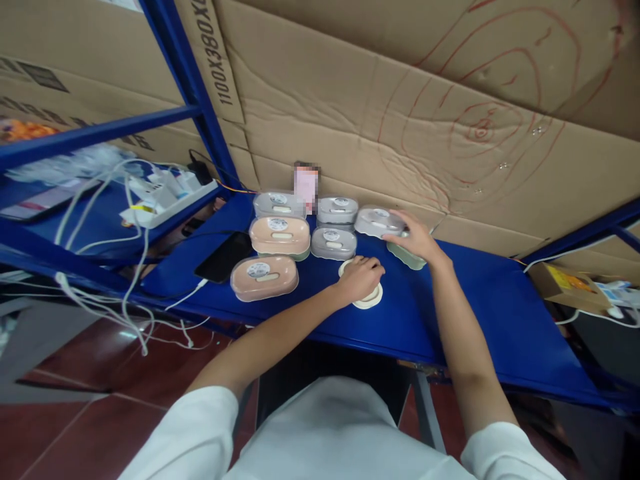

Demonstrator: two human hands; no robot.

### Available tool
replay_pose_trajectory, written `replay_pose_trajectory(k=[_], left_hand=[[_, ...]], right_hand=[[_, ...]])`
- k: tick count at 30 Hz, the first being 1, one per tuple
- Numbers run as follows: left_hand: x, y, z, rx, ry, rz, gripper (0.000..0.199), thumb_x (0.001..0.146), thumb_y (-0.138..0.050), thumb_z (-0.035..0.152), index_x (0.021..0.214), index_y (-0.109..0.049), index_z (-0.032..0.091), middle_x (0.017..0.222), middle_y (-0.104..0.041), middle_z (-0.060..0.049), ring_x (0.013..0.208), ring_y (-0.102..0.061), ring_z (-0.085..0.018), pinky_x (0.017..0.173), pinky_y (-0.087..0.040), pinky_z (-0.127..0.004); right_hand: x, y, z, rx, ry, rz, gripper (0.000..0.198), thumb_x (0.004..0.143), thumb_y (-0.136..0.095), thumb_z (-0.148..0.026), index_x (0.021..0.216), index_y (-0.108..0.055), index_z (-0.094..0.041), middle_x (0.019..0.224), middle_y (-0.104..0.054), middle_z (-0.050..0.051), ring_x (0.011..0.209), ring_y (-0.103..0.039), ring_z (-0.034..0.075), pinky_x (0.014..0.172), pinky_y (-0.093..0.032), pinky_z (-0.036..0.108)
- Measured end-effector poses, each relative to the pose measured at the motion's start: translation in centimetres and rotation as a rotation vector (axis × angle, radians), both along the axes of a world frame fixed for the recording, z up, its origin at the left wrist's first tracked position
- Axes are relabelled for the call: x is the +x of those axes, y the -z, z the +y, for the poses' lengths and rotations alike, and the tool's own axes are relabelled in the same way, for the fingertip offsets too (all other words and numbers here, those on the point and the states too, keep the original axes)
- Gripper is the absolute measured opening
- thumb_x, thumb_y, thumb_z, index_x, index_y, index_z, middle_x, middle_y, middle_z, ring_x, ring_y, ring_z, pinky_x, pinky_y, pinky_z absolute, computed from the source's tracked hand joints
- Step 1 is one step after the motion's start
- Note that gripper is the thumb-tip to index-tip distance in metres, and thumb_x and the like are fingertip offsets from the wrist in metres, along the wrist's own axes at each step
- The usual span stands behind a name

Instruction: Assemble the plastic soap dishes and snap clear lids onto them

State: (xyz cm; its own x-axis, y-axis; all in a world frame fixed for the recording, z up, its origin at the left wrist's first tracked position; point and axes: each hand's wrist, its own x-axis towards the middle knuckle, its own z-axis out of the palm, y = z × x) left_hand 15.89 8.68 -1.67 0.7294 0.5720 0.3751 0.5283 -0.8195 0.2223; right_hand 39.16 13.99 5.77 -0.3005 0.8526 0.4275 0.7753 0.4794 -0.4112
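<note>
My right hand grips the right end of a grey oval box with a clear lid, thumb in front and fingers behind. Below that box a pale green box shows in part. My left hand is closed over a cream oval piece with a raised rim, which lies on the blue table; the fingers hide its middle. Left of my hands are more lidded boxes: a grey one, another grey one behind it, and a pink one standing on a green one.
Near the table's left side are a front pink box, a black phone and a white cable. A power strip with tangled cords lies farther left. Cardboard walls the back; a small carton stands at right.
</note>
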Motion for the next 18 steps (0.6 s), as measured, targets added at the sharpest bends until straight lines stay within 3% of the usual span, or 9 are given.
replay_pose_trajectory(k=[4, 7, 9, 11, 15, 18], left_hand=[[-0.5, -1.1, 0.2, 0.013, -0.068, -0.077, 0.030, 0.109, -0.048, 0.022, 0.117, -0.076, 0.023, 0.126, -0.072, -0.008, 0.113, -0.069, -0.022, 0.102, -0.049, -0.038], [-1.7, -2.2, 0.6, 0.033, -0.258, -0.131, 0.030, 0.108, -0.049, 0.024, 0.124, -0.074, 0.018, 0.139, -0.066, -0.017, 0.134, -0.061, -0.034, 0.118, -0.040, -0.058], [-2.6, -2.6, 0.6, 0.027, -0.402, -0.107, 0.034, 0.107, -0.055, 0.030, 0.134, -0.070, 0.016, 0.151, -0.059, -0.024, 0.146, -0.051, -0.045, 0.121, -0.032, -0.072], [-3.5, -2.8, 0.1, 0.009, -0.471, -0.040, 0.041, 0.105, -0.059, 0.035, 0.142, -0.066, 0.017, 0.157, -0.055, -0.025, 0.150, -0.046, -0.049, 0.120, -0.031, -0.077], [-4.5, -2.3, -1.9, 0.012, -0.413, 0.012, 0.040, 0.107, -0.051, 0.030, 0.144, -0.066, 0.025, 0.159, -0.057, -0.019, 0.150, -0.050, -0.044, 0.121, -0.036, -0.073], [-4.6, -1.6, -3.0, 0.034, -0.371, 0.010, 0.045, 0.107, -0.049, 0.024, 0.149, -0.063, 0.025, 0.164, -0.053, -0.017, 0.154, -0.046, -0.043, 0.123, -0.034, -0.072]], right_hand=[[2.9, 0.7, -0.6, -0.061, 0.126, -0.120, 0.075, 0.084, -0.085, -0.056, 0.149, -0.062, -0.025, 0.146, -0.063, 0.015, 0.137, -0.063, 0.035, 0.118, -0.050, 0.054], [1.8, 1.9, -0.9, -0.113, 0.187, -0.185, 0.078, 0.084, -0.085, -0.051, 0.153, -0.058, -0.026, 0.153, -0.057, 0.017, 0.137, -0.062, 0.036, 0.117, -0.051, 0.054], [0.6, 2.0, -1.1, -0.145, 0.229, -0.240, 0.079, 0.085, -0.084, -0.055, 0.154, -0.057, -0.027, 0.153, -0.056, 0.018, 0.134, -0.064, 0.040, 0.115, -0.052, 0.057], [-0.4, 1.3, -1.0, -0.142, 0.261, -0.296, 0.073, 0.090, -0.076, -0.063, 0.151, -0.061, -0.025, 0.152, -0.057, 0.020, 0.134, -0.062, 0.044, 0.115, -0.049, 0.063], [-3.1, -0.8, 1.5, 0.000, 0.173, -0.258, 0.066, 0.104, -0.057, -0.061, 0.157, -0.056, -0.022, 0.165, -0.048, 0.020, 0.154, -0.044, 0.044, 0.124, -0.037, 0.068], [-6.3, -1.1, 5.3, -0.020, 0.020, -0.207, 0.081, 0.099, -0.069, -0.055, 0.169, -0.038, -0.029, 0.177, -0.032, 0.014, 0.163, -0.033, 0.039, 0.129, -0.033, 0.066]])
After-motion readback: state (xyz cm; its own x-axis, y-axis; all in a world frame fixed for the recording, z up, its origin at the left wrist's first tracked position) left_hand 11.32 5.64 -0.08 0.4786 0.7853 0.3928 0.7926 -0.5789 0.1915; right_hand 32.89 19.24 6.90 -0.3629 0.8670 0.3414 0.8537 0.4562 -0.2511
